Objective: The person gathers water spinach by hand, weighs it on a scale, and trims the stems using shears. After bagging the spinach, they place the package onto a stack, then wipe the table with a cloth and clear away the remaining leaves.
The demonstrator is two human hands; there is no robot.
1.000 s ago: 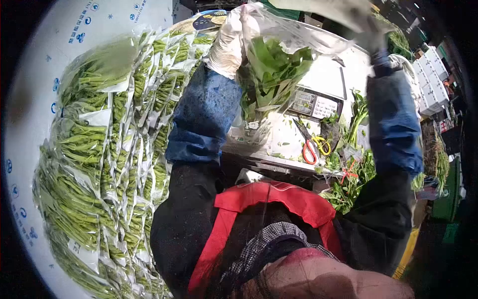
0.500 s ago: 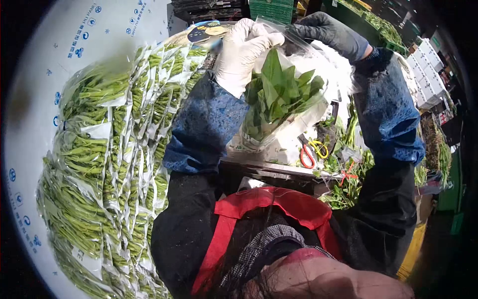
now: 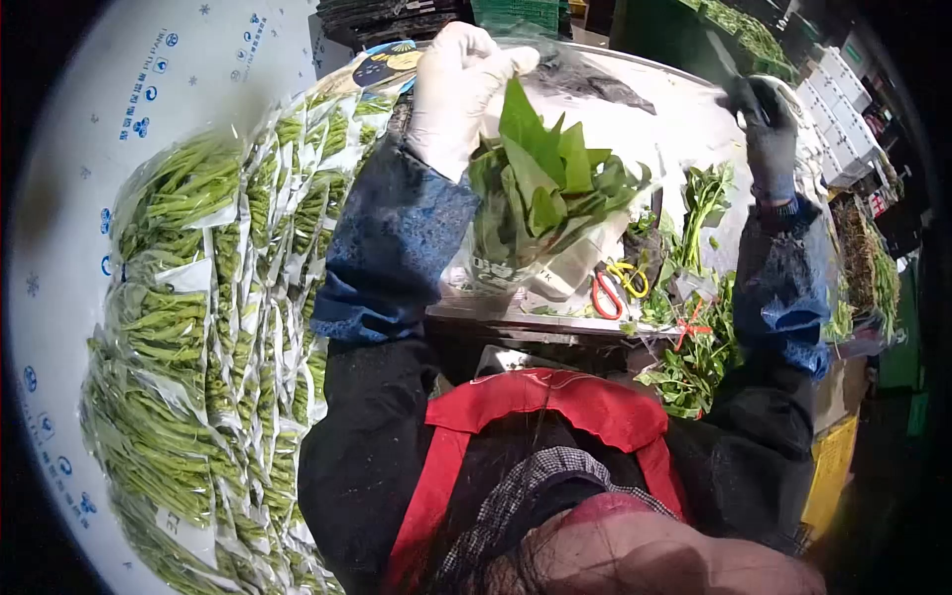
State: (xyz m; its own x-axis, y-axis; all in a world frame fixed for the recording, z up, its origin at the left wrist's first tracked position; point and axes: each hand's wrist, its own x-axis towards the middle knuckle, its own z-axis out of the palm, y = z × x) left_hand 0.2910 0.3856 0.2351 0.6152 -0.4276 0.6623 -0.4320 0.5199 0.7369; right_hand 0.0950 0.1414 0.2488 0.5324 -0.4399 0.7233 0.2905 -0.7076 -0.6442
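My left hand (image 3: 456, 94), in a white glove, pinches the top edge of a clear plastic bag (image 3: 496, 263). Inside the bag stand leafy greens (image 3: 545, 169), their broad leaf tips poking up near my fingers. Out to the right, my right hand (image 3: 772, 134) in a dark grey glove is closed, with a thin grey strip (image 3: 722, 55) rising from it, blurred; I cannot make out what it is. Red-handled scissors (image 3: 606, 296) and a yellow-handled pair (image 3: 631, 278) lie on the table right of the bag.
Bagged green stalks (image 3: 164, 397) lie in rows on a white printed sheet (image 3: 59, 297) at left. Loose greens (image 3: 702, 213) and trimmings lie on the table's right side. White boxes (image 3: 833, 94) and a yellow crate (image 3: 831, 476) stand further right. Dark plastic (image 3: 595, 84) lies at the back.
My right hand has left the bag's mouth and moved right and down, a thin strip now showing at it. My left hand still grips the bag and has shifted slightly left.
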